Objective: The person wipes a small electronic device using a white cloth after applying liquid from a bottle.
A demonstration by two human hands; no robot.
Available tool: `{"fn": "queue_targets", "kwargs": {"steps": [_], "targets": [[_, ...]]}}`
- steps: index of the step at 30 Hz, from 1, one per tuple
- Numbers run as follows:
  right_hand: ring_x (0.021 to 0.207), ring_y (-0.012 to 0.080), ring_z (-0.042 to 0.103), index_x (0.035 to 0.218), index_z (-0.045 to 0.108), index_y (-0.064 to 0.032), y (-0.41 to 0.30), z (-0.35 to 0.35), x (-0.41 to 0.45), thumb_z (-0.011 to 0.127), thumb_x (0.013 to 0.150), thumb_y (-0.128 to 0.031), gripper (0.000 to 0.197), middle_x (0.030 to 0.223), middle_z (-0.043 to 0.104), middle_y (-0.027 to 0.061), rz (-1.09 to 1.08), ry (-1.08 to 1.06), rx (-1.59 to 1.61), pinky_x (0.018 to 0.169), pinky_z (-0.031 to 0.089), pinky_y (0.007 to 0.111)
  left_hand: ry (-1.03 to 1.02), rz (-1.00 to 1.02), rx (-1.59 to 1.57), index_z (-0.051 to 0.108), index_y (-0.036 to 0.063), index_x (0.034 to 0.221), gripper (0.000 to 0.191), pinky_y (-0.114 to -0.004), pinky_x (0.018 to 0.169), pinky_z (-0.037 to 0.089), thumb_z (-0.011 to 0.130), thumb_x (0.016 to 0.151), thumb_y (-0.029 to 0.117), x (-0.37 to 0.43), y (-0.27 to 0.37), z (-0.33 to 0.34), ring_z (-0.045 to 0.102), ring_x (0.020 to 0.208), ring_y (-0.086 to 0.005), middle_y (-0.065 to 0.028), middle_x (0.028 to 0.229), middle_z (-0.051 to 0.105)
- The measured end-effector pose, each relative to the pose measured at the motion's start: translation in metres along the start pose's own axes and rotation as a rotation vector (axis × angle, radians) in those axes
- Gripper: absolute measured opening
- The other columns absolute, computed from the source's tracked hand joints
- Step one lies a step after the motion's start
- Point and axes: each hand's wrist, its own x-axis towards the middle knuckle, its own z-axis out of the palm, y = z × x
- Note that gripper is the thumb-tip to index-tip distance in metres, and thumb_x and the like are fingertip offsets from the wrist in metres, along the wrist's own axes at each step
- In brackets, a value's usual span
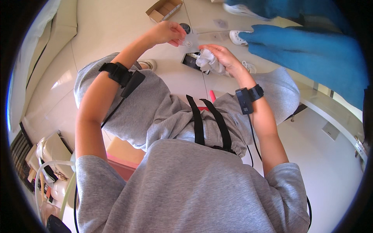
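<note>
My left hand [170, 33] pinches a small clear plastic piece [188, 43] with a round fitting on it; its exact kind is too small to tell. In my right hand [225, 56] is a crumpled greyish-white cloth [209, 60], bunched against the fingers. Beneath the cloth, on the tiled floor, lies an open black box [190, 60] with something white partly showing inside. The cloth hides part of that box. Just beyond my left fingertips a round black object [185, 28] rests on the floor.
An open cardboard box [164, 11] lies farther off on the floor. Clear plastic packaging [220, 23] is at the upper right. A person in blue trousers [300, 55] and white clogs [238, 38] stands there. Black cables [254, 137] run from my wrist-strapped devices.
</note>
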Motion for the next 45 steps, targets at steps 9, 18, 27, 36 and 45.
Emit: {"fn": "queue_targets", "kwargs": {"steps": [9, 18, 27, 36, 45], "targets": [[0.073, 0.0068, 0.049, 0.094, 0.058, -0.0043, 0.024, 0.001, 0.010, 0.050, 0.082, -0.019, 0.021, 0.084, 0.058, 0.0013, -0.089, 0.134, -0.385, 0.065, 0.039, 0.020, 0.089, 0.206, 0.044, 0.057, 0.0005, 0.083, 0.015, -0.023, 0.058, 0.048, 0.054, 0.078, 0.014, -0.005, -0.014, -0.003, 0.058, 0.069, -0.0115, -0.0049, 0.074, 0.060], [0.065, 0.0111, 0.053, 0.087, 0.061, -0.0026, 0.142, -0.075, 0.021, 0.050, 0.077, -0.016, 0.021, 0.072, 0.060, 0.0032, 0.126, 0.308, -0.476, 0.058, 0.042, 0.024, 0.287, 0.092, 0.162, 0.060, 0.0033, 0.070, 0.044, -0.022, 0.063, 0.045, 0.047, 0.079, 0.045, 0.005, -0.015, -0.024, 0.057, 0.070, -0.0119, -0.0035, 0.074, 0.060], [0.063, 0.0104, 0.051, 0.090, 0.059, -0.0011, 0.173, -0.050, 0.040, 0.050, 0.078, -0.019, 0.024, 0.070, 0.058, 0.0020, 0.089, 0.299, -0.524, 0.056, 0.040, 0.024, 0.127, 0.100, 0.335, 0.060, 0.0038, 0.064, 0.043, -0.021, 0.055, 0.043, 0.051, 0.078, 0.044, 0.005, -0.030, -0.034, 0.053, 0.058, -0.0101, -0.0035, 0.064, 0.058], [0.062, 0.0088, 0.050, 0.092, 0.059, -0.0018, 0.164, -0.049, 0.042, 0.049, 0.078, -0.017, 0.023, 0.071, 0.057, 0.0008, 0.075, 0.248, -0.494, 0.055, 0.040, 0.023, 0.015, 0.146, 0.368, 0.057, 0.0053, 0.086, 0.030, -0.022, 0.060, 0.043, 0.056, 0.077, 0.034, -0.012, -0.023, -0.024, 0.054, 0.069, -0.0089, -0.0014, 0.076, 0.059], [0.064, 0.0086, 0.049, 0.093, 0.060, -0.0039, 0.159, -0.049, 0.035, 0.048, 0.078, -0.014, 0.022, 0.072, 0.057, 0.0013, 0.202, 0.285, -0.605, 0.057, 0.040, 0.023, 0.054, 0.102, 0.300, 0.056, 0.0066, 0.087, 0.026, -0.022, 0.063, 0.043, 0.056, 0.076, 0.030, -0.015, -0.018, -0.018, 0.055, 0.073, -0.0102, -0.0026, 0.080, 0.059]]}}
